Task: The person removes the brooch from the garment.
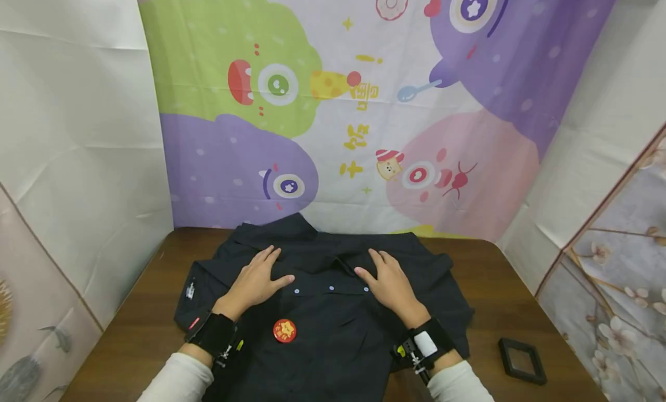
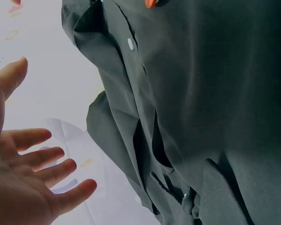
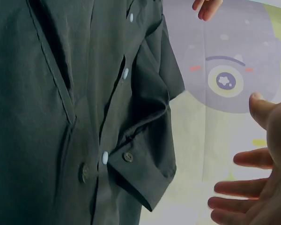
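Observation:
A dark button-up shirt [image 1: 333, 327] lies spread across the wooden table, with a row of pale buttons running over it. My left hand [image 1: 254, 283] is over the left half of the shirt, fingers spread and thumb pointing inward. Opposite it, my right hand [image 1: 392, 286] is over the right half, its fingers extended too. Both wrist views show the palms apart from the cloth, holding nothing. In the right wrist view, a folded cuff [image 3: 145, 168] with a dark button shows beside the pale buttons. A round red badge [image 1: 284, 331] with a yellow star design sits on the shirt's left front.
A small black square frame [image 1: 522, 361] lies on the table [image 1: 499, 298] to the right of the shirt. Behind the table hangs a cartoon-printed cloth [image 1: 343, 205], with white sheeting [image 1: 83, 124] at the sides. Each wrist wears a black strap with a camera.

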`<state>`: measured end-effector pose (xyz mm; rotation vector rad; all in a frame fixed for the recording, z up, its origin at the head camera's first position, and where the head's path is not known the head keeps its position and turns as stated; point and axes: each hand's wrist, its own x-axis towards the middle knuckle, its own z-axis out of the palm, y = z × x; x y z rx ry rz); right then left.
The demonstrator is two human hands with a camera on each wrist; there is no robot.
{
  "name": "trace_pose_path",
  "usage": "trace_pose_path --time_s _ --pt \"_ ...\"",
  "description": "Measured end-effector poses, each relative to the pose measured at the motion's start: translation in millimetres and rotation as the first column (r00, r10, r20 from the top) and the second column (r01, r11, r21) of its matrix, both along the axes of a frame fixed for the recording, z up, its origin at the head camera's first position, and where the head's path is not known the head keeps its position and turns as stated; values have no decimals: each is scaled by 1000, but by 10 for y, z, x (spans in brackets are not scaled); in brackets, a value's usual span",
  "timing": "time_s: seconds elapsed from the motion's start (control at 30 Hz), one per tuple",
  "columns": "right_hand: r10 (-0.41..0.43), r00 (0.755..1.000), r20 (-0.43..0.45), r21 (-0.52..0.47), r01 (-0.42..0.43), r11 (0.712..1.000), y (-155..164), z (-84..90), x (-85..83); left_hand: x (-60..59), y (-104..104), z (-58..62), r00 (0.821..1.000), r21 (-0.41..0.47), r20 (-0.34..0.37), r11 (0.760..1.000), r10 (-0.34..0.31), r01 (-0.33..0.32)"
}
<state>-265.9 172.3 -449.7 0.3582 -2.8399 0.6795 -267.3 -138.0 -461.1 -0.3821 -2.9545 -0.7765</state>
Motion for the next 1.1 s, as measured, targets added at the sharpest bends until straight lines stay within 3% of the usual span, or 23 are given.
trace_pose_path --time_s 0.23,0.73,1.1 --pt "29 995 -100 -42 -33 999 -37 7 11 11 14 28 999 9 -33 1000 -6 7" --pt "85 995 -42 -54 -87 995 -113 -34 93 72 38 -29 997 5 -47 999 -54 54" --pt "106 993 -54 -69 -110 992 -173 -43 136 93 39 -84 997 10 -51 998 -65 65"
